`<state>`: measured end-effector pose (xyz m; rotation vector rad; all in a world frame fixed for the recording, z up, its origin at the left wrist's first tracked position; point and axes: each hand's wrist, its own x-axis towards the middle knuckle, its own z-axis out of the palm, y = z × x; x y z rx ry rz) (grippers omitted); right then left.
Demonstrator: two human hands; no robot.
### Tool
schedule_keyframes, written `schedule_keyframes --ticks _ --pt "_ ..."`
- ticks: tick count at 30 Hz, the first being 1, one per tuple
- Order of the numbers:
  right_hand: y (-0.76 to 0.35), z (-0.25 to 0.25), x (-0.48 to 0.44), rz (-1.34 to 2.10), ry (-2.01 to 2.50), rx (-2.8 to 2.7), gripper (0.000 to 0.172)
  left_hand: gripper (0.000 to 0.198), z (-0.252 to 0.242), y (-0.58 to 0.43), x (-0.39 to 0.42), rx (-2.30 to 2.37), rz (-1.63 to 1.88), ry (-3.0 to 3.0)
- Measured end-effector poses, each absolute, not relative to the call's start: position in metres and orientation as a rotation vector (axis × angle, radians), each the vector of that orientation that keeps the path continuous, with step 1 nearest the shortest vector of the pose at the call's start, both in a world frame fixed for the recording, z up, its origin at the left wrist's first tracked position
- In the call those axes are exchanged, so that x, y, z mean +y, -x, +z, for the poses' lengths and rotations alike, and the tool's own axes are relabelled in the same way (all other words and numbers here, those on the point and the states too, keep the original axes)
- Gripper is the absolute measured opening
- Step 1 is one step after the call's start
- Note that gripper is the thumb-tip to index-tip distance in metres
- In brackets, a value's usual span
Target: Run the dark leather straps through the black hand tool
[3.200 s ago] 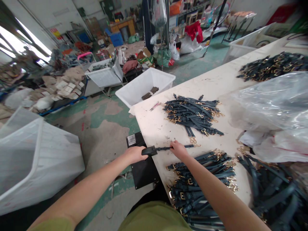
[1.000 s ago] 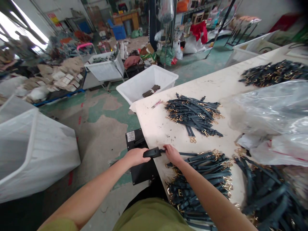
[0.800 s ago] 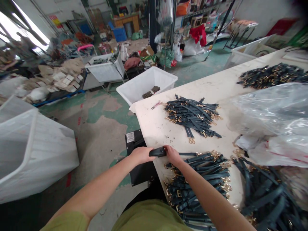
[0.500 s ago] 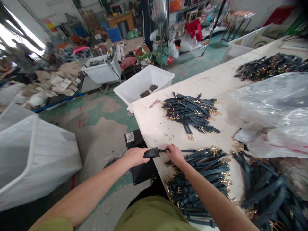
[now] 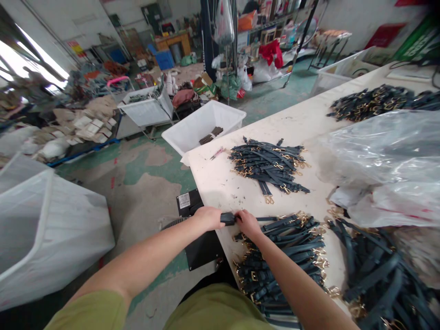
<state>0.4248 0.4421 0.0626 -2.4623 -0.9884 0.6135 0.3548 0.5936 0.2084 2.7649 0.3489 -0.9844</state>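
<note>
My left hand (image 5: 208, 217) is closed around a black handheld tool (image 5: 227, 218) at the near edge of the white table (image 5: 302, 123). My right hand (image 5: 246, 222) pinches the end of a dark blue strap (image 5: 266, 219) right against the tool's tip. The two hands almost touch. A heap of dark blue straps with gold buckles (image 5: 285, 256) lies just right of my right hand. A second, smaller pile of straps (image 5: 266, 164) sits farther back on the table.
A black box (image 5: 199, 238) hangs off the table's edge below my hands. Clear plastic bags (image 5: 385, 160) cover the right side. White bins stand on the floor: one behind the table corner (image 5: 202, 126), one at left (image 5: 48, 229). Another strap pile (image 5: 374, 101) lies far right.
My left hand has pushed the tool to the right along the strap, closing the gap to my right hand. The strap's free length between the hands has shrunk.
</note>
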Motion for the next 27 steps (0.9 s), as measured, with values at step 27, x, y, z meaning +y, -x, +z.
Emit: schedule_keyframes --ticks 27 --pt "-0.445 0.084 0.371 0.665 2.735 -1.193 0.020 0.052 0.206 -0.280 0.648 0.658 -0.558 -2.519"
